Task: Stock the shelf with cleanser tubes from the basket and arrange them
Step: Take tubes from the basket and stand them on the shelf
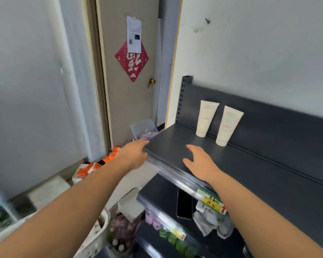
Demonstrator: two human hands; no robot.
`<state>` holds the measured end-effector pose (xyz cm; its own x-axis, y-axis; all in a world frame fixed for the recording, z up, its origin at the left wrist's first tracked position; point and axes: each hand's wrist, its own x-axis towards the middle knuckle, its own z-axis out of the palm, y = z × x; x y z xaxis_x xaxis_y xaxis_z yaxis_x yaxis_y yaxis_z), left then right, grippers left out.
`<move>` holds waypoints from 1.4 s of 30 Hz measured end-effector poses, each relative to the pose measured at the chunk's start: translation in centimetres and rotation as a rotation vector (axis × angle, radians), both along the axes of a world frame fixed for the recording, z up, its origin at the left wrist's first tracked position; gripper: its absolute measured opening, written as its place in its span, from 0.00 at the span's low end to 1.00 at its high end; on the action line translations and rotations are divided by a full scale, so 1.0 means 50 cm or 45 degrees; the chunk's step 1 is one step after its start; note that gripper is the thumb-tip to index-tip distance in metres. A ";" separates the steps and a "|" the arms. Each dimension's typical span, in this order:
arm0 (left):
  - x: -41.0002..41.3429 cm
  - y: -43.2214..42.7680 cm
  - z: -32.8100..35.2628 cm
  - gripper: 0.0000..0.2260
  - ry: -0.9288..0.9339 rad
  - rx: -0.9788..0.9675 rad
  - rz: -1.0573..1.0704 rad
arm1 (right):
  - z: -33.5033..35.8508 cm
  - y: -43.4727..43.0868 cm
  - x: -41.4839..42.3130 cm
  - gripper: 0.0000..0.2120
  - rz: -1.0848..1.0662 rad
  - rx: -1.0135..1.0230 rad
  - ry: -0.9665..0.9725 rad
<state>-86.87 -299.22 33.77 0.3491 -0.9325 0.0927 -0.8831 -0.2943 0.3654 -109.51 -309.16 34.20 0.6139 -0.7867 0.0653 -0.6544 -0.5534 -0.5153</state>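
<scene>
though the basket [101, 231] hides its contents, the shelf [175, 144] holds two cleanser tubes [206, 118] [227, 125].

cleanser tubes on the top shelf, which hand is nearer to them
Right. The right hand is open over the shelf top, just in front of the two cleanser tubes. The left hand is at the shelf's front left corner, farther off to their left.

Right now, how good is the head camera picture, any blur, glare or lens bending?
Head view: soft, even light, faint shadows; the left tube and right tube look fairly sharp, print unreadable; the clear rail fronting the shelf carries a bright glare streak; the left hand and the basket rim are soft with blur; the wide lens bows the door frame.
</scene>
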 end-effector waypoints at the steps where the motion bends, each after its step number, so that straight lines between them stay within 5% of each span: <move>1: 0.013 0.032 0.002 0.23 -0.018 0.001 0.033 | 0.000 0.016 0.020 0.29 0.038 -0.015 0.000; 13: 0.265 0.441 -0.058 0.25 -0.157 0.222 0.570 | -0.024 0.253 0.394 0.26 0.584 -0.194 0.063; 21: 0.405 0.613 -0.153 0.28 -0.117 0.333 0.697 | -0.171 0.374 0.578 0.28 0.787 -0.074 0.157; 42: 0.397 0.677 -0.567 0.32 0.753 0.656 1.038 | -0.576 0.510 0.690 0.27 0.947 0.370 0.799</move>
